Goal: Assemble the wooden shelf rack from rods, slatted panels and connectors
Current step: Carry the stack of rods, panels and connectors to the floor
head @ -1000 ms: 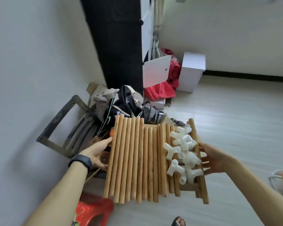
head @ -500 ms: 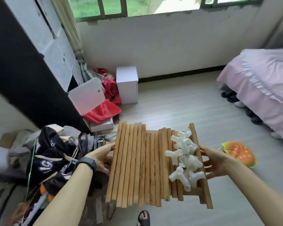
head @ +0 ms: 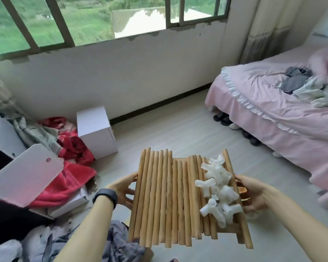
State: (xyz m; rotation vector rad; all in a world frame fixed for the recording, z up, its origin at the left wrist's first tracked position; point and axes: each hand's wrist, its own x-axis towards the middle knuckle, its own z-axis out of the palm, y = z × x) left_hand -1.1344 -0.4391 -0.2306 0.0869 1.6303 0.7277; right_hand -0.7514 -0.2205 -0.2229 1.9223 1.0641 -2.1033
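Both hands are engaged. The left hand [head: 122, 188] is clasped on the left edge and the right hand [head: 253, 194] on the right edge of what is taken to be a slatted panel [head: 228, 229], with thumbs at the rim and fingers beneath. It is carried roughly level, like a tray, in the air above the floor [head: 178, 133]. Most of the panel is hidden by what is piled on it. Loose wooden rods [head: 159, 195] are laid side by side across it, their ends overhanging front and back. A heap of white plastic connectors [head: 219, 190] is rested on the rods toward the right side. Nothing is seen joined, so the assembly is judged not to have begun.

The load is judged light but treacherous. The rods are stiff, smooth and round, and would be expected to roll or slide off if the panel were tipped. The connectors appear hollow and light, and are free to tumble. A level carry is therefore called for, gripped at mid-length of both edges, followed by a low, slow set-down on bare floor.

Round about, a pink bed [head: 273, 110] is seen to the right, a white box [head: 95, 133] and red cloth [head: 74, 174] to the left, and a window [head: 83, 19] on the far wall.
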